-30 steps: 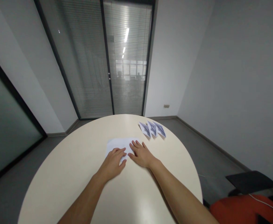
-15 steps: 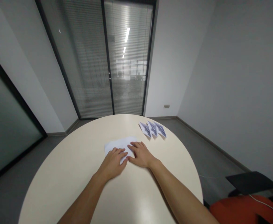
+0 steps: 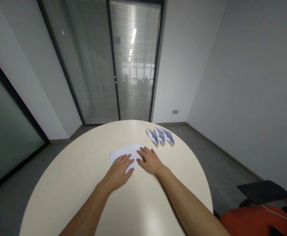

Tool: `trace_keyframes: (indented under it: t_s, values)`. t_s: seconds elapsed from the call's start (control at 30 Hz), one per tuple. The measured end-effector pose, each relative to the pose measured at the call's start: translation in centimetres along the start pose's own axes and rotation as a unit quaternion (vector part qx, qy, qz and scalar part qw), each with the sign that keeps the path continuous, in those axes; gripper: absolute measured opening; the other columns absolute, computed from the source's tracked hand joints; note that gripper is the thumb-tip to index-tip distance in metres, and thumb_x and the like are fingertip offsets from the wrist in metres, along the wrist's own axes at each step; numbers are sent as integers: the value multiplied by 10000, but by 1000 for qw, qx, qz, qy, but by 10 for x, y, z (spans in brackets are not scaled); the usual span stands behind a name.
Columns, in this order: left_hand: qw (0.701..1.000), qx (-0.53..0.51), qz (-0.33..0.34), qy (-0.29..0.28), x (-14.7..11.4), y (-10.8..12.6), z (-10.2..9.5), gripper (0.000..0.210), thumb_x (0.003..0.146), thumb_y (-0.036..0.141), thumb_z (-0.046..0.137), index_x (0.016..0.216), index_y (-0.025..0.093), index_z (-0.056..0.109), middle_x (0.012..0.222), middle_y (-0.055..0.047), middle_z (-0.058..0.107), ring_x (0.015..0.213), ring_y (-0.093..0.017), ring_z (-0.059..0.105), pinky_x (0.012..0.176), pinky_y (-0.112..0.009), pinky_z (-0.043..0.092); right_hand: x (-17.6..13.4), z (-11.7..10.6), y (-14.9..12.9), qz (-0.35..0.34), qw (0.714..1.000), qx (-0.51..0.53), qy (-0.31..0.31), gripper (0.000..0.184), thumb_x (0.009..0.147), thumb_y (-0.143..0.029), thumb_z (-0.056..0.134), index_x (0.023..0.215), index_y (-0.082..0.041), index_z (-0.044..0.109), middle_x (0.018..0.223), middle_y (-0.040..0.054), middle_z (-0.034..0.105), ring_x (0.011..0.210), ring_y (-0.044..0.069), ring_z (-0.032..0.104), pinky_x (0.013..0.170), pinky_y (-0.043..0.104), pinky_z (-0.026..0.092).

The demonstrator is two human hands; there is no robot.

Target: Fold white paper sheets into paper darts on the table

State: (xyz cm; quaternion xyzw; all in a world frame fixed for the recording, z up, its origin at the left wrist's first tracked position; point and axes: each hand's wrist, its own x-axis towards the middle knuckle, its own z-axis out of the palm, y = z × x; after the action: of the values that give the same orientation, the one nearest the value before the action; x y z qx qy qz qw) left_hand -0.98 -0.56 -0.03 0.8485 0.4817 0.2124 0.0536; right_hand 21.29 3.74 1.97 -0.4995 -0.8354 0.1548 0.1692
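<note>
- Head view: grey walls (image 3: 256,82) and a dark-framed glass partition (image 3: 96,65) beyond the round cream table (image 3: 67,177), its near edge cut off.
- Red chair (image 3: 244,221) right of the table, partly out of frame.
- White paper sheet (image 3: 120,152) on the table's far half, partly hidden.
- Left hand (image 3: 119,172) and right hand (image 3: 151,160) over it, fingers loosely spread, gripping nothing.
- Three folded papers (image 3: 160,135) near the table's far-right edge, details blurred.

On the near left, the left forearm (image 3: 91,205) is showing bare and tapering smoothly toward the wrist; the left hand (image 3: 117,172) is showing slim fingers (image 3: 122,159). On the near right, the right forearm (image 3: 182,198) is likewise showing bare and narrowing into the right hand (image 3: 151,162), also slim-fingered.
</note>
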Motion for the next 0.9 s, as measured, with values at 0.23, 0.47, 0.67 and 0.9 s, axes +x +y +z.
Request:
trace_keyframes:
  t_s: [0.23, 0.47, 0.67, 0.9]
  values:
    - [1000, 7, -6, -11, -1, 1, -4, 435, 961, 359, 568, 1371, 228, 628, 1546, -105, 521, 1440, -293, 457, 1212, -503, 343, 2, 0, 1, 36, 999, -21, 20, 567, 971, -442, 533, 1479, -190, 524, 1609, 147, 413, 1527, 375, 266, 1206, 609, 203]
    - [1000, 9, -14, -16, 0, 1, -2, 428, 964, 376, 562, 1359, 228, 633, 1546, -102, 521, 1442, -295, 452, 1211, -497, 343, 0, -2, -1, 20, 999, -34, -28, 865, 875, -633, 612, 1557, -136, 425, 1652, 206, 296, 1550, 424, 165, 1228, 594, 145]
    - [1000, 12, -18, -7, 0, 1, -1, 450, 965, 383, 563, 1383, 224, 614, 1549, -100, 518, 1449, -294, 444, 1217, -489, 344, -1, -6, -4, 19, 997, -26, -69, 976, 845, -724, 588, 1597, -151, 347, 1682, 209, 183, 1567, 403, 100, 1243, 575, 107]
    - [999, 25, -17, -15, 1, 0, 0, 482, 976, 393, 540, 1425, 221, 580, 1565, -96, 499, 1457, -298, 436, 1219, -496, 346, -1, -7, -2, 9, 997, -28, -74, 1028, 807, -763, 609, 1598, -161, 348, 1682, 211, 182, 1569, 401, 86, 1247, 578, 77]
